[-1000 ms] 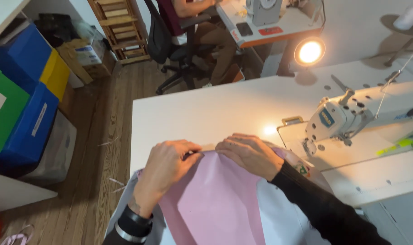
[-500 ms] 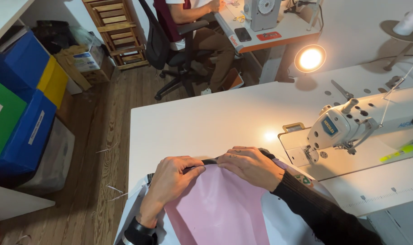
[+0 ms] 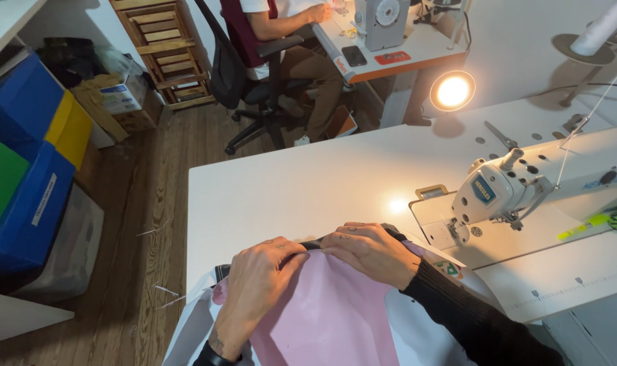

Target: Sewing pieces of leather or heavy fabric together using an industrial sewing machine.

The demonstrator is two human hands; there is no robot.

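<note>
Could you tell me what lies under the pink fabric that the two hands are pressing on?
Beneath the pink fabric a white layer shows at the sides, and a dark strip runs between the left hand and right hand. Anything further underneath is covered.

Pink fabric [image 3: 322, 318] with a black edge strip [image 3: 315, 244] on a white table [image 3: 308, 183]; white sewing machine [image 3: 525, 183] right; blue, yellow, green bins [image 3: 30, 169] left.

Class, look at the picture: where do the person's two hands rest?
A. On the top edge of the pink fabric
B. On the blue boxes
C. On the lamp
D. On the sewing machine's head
A: the left hand and right hand both press on the top edge of the pink fabric, along a dark trim, well apart from the sewing machine and the lamp.
</note>
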